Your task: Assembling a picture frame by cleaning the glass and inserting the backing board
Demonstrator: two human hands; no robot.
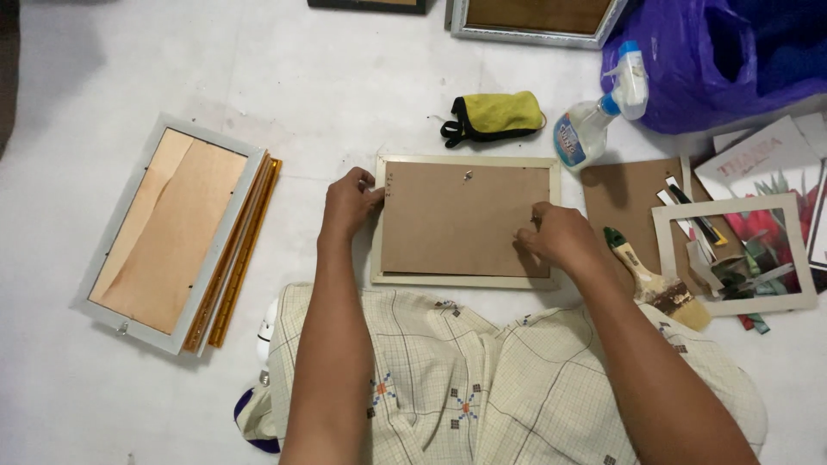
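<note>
A cream picture frame (465, 160) lies face down on the white floor, its brown backing board (461, 220) facing up. My left hand (349, 203) grips the frame's left edge, thumb and fingers curled around the rim. At the right side of the backing board, my right hand (562, 238) rests with its fingertips pinched against the board near its edge. Whether the fingers hold a small clip is hidden.
A stack of face-down frames (168, 232) lies at the left. A yellow cloth (495, 114), spray bottle (599, 120) and purple bag (724, 60) sit behind. A paintbrush (655, 280), white mat (732, 254), loose board and prints lie right. Patterned cloth (482, 387) covers my lap.
</note>
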